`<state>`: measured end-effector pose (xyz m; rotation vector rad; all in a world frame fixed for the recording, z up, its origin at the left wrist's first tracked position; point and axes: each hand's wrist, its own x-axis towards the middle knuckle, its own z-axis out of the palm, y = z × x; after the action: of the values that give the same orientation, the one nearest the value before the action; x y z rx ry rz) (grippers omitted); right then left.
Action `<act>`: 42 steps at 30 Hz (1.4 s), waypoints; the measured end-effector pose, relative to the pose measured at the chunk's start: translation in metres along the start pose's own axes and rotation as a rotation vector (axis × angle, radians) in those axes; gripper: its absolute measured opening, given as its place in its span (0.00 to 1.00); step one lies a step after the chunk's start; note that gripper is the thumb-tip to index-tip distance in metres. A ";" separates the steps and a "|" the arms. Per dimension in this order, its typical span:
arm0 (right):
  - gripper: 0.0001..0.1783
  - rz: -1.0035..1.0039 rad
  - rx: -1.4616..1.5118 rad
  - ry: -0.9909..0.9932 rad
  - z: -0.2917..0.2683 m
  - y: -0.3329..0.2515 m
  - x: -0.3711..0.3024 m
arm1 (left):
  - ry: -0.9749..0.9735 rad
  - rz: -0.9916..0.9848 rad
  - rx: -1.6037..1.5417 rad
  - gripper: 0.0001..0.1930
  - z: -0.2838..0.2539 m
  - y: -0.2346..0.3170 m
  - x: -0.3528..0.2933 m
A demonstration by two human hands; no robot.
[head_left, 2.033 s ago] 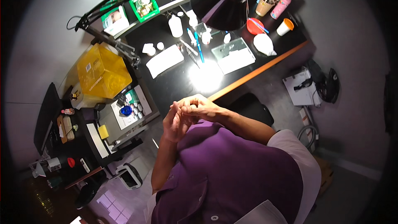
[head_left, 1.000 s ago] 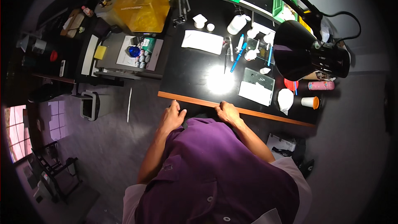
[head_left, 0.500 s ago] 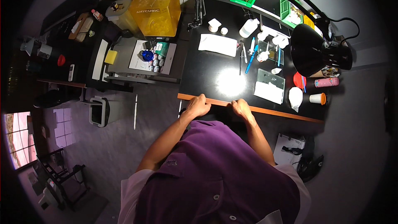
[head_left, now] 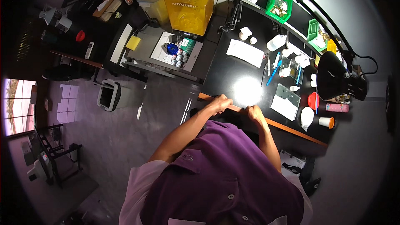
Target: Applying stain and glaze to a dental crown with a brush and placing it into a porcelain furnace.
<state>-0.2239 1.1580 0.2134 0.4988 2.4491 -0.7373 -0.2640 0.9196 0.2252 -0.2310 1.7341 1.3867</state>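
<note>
Both of my hands are at the wooden front edge [head_left: 287, 128] of a black-topped desk [head_left: 223, 77]. My left hand [head_left: 220, 104] is closed on the edge near its left corner. A short way to the right, my right hand [head_left: 255, 113] grips the same edge, with part of its fingers hidden. A bright patch of lamp light falls on the desktop just beyond them. Further back lie a white sheet [head_left: 245, 53], a blue pen-like tool [head_left: 273, 73] and a white bottle [head_left: 276, 42]. A glass plate [head_left: 291, 93] partly covered with white paper lies right of the light patch.
A black desk lamp [head_left: 333, 75] overhangs the right side. Near it stand a red lid [head_left: 313, 100], a paper cup [head_left: 326, 122] and a pink bottle [head_left: 337, 107]. Green bins [head_left: 279, 5] sit at the back. Left are a yellow-covered machine [head_left: 189, 6] and a waste bin [head_left: 109, 96].
My view has swung to the left, so the desk and the room appear shifted right and tilted. Both hands stay at the desk edge.
</note>
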 end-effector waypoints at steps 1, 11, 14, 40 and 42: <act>0.25 -0.003 -0.002 -0.002 0.001 0.001 0.002 | 0.008 0.013 -0.026 0.16 0.001 0.001 -0.001; 0.24 -0.054 -0.051 -0.164 -0.031 -0.056 -0.037 | -0.039 0.029 -0.346 0.19 -0.011 -0.023 0.012; 0.24 -0.013 -0.034 -0.177 -0.017 -0.046 -0.025 | -0.088 0.017 -0.433 0.20 -0.006 -0.019 0.011; 0.24 -0.126 -0.035 -0.134 0.013 -0.017 0.009 | -0.136 0.001 -0.611 0.19 -0.002 -0.011 -0.006; 0.23 -0.125 -0.058 -0.163 0.009 -0.024 0.005 | -0.144 0.016 -0.590 0.18 -0.003 -0.010 -0.006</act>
<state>-0.2358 1.1343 0.2135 0.2548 2.3565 -0.7246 -0.2558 0.9108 0.2220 -0.4257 1.1775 1.8537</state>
